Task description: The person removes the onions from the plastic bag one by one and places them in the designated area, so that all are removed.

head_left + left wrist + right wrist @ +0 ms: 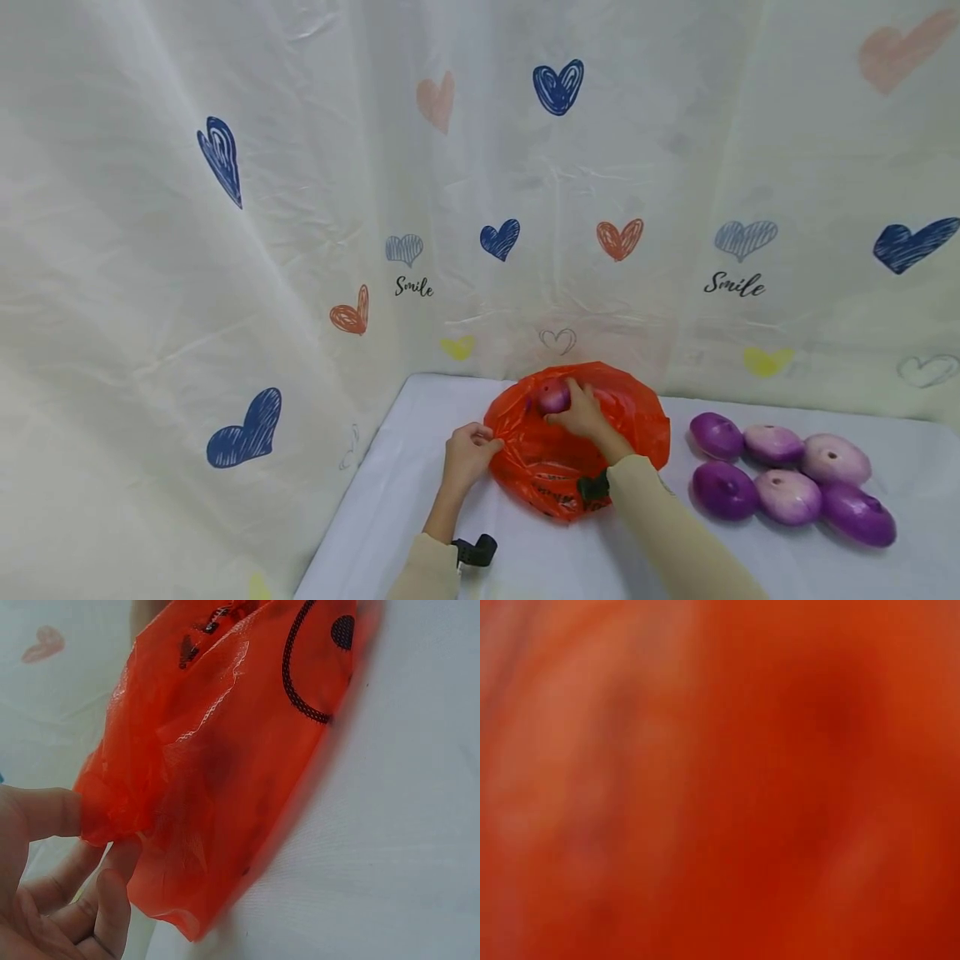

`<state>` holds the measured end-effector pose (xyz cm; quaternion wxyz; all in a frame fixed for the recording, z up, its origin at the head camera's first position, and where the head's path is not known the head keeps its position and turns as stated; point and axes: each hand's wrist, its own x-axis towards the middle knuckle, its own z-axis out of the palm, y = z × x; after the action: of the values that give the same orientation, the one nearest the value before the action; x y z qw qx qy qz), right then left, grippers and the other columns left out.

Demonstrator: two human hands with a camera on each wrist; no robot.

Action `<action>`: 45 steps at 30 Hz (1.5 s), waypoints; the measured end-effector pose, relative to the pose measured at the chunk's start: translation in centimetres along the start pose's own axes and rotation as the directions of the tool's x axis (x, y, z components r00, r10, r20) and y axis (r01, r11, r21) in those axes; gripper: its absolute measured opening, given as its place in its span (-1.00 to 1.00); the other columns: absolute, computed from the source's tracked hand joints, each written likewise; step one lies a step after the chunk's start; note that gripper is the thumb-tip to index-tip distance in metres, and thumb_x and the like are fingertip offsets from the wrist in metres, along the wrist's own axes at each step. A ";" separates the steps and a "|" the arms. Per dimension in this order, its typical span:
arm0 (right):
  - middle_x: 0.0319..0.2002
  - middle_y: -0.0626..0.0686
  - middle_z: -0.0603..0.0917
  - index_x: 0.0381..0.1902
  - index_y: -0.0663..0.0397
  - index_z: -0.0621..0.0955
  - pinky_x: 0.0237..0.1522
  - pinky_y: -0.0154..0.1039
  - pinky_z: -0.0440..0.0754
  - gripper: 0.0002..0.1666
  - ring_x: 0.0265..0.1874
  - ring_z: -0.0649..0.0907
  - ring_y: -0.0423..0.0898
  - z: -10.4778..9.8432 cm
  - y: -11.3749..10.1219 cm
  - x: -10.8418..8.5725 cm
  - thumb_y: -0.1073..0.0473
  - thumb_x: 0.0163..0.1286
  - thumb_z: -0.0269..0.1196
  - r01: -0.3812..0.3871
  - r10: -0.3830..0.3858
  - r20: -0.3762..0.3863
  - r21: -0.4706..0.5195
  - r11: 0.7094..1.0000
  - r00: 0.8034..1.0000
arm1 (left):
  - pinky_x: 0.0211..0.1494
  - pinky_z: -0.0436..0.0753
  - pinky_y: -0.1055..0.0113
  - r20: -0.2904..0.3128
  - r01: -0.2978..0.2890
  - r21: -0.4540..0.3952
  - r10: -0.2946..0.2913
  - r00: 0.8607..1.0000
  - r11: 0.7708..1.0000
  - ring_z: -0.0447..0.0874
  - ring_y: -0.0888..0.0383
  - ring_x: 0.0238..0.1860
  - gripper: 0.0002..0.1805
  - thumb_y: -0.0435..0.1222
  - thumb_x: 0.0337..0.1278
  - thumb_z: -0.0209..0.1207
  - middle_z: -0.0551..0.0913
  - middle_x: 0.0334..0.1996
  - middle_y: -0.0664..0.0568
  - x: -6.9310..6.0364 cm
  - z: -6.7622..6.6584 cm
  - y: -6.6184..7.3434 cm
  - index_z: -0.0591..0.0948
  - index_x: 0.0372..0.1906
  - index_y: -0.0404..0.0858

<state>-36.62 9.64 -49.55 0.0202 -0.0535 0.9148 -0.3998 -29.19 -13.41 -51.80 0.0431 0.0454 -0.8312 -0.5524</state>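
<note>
A red plastic bag point(536, 442) lies with its mouth spread on the white table. At its left rim my left hand point(467, 454) pinches the film; in the left wrist view the thumb and fingers of this hand point(60, 889) hold a fold of the bag point(202, 765). My right hand point(585, 414) reaches into the bag's mouth, thumb and fingers around the right side of a purple onion point(553, 395). The right wrist view shows only blurred red film point(780, 825), so the grip is hidden there.
Several purple and pale onions point(787, 497) sit in two rows to the right of the bag. Behind the white table point(420, 408) hangs a pale curtain point(660, 150) printed with hearts, which also runs along the left side.
</note>
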 end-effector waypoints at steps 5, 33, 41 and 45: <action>0.40 0.45 0.19 0.51 0.23 0.19 0.28 0.41 0.44 -0.01 0.32 0.26 0.48 -0.2 0.2 0.5 0.18 0.25 0.45 0.007 -0.006 0.041 -0.031 1.000 0.999 | -0.35 0.63 0.34 0.001 -0.011 -0.005 0.011 1.000 1.000 0.54 0.13 -0.45 -0.85 -0.24 0.18 0.38 0.64 -0.44 0.00 0.1 0.1 -0.1 0.67 -0.26 -0.22; 0.22 0.08 0.61 0.39 0.00 0.46 0.15 0.26 0.64 -0.15 0.23 0.58 0.17 -0.6 0.0 -4.4 0.19 0.15 0.54 0.142 -0.134 0.118 -0.062 0.988 0.984 | -0.38 0.62 0.33 -0.026 -0.049 0.021 0.049 0.998 0.999 0.55 0.14 -0.47 -0.86 -0.25 0.14 0.38 0.66 -0.48 0.02 -0.3 0.2 -0.1 0.67 -0.30 -0.23; 0.32 -0.02 0.55 0.43 -0.25 0.41 0.18 0.24 0.63 -0.09 0.31 0.55 0.13 -2.2 -0.1 -7.8 0.08 0.16 0.55 0.234 -0.234 0.056 0.012 0.972 0.971 | -0.37 0.62 0.34 -0.017 -0.047 0.021 0.047 0.999 0.999 0.55 0.14 -0.46 -0.86 -0.25 0.16 0.38 0.66 -0.48 0.02 -0.2 0.3 -0.1 0.67 -0.29 -0.23; 0.32 0.03 0.55 0.42 -0.30 0.39 0.15 0.22 0.65 -0.09 0.28 0.56 0.18 -3.8 0.0 -9.7 0.00 0.16 0.55 0.242 -0.244 0.034 0.039 0.969 0.969 | -0.37 0.62 0.34 -0.014 -0.040 0.020 0.041 0.999 0.999 0.54 0.15 -0.46 -0.86 -0.26 0.16 0.38 0.65 -0.48 0.02 -0.3 0.2 0.1 0.66 -0.29 -0.24</action>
<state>-27.30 13.55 -46.99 -0.0105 -0.1723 0.8939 -0.4137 -28.93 -13.14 -51.83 0.0597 0.0328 -0.8369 -0.5430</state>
